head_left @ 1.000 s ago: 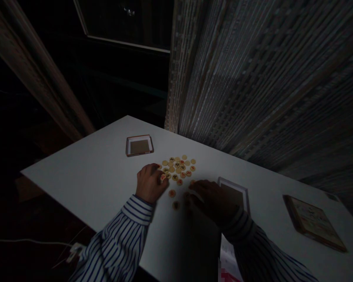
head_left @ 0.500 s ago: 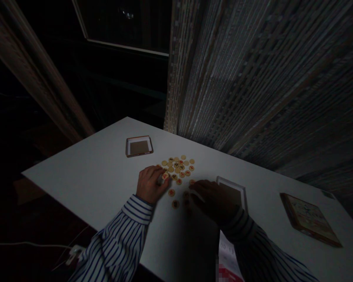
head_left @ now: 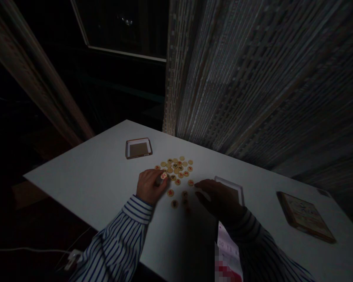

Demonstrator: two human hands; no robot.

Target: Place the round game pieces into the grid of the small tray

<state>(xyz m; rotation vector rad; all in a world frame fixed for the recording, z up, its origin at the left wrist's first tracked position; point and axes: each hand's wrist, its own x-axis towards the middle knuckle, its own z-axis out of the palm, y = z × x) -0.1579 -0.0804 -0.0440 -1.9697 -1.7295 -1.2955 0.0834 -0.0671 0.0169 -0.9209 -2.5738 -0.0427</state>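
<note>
A cluster of several small round wooden discs (head_left: pixel 178 168) with red or black marks lies on the white table (head_left: pixel 100 176). My left hand (head_left: pixel 151 186) rests at the cluster's near left edge, its fingers curled and pinching one red-marked disc (head_left: pixel 164 176). My right hand (head_left: pixel 220 199) lies in shadow to the right, fingers pointing left toward a few loose discs (head_left: pixel 184 194); it touches none that I can see. Both arms wear striped sleeves.
A shallow brown-rimmed box tray (head_left: pixel 138 148) sits beyond the discs at the left. A white-rimmed tray (head_left: pixel 232 185) lies partly under my right hand. A flat printed box (head_left: pixel 304 216) rests at the far right. A woven curtain (head_left: pixel 253 78) hangs behind the table.
My left hand has drawn a red-marked disc toward the near edge of the cluster. My right hand has pulled back slightly, uncovering a few loose discs.
</note>
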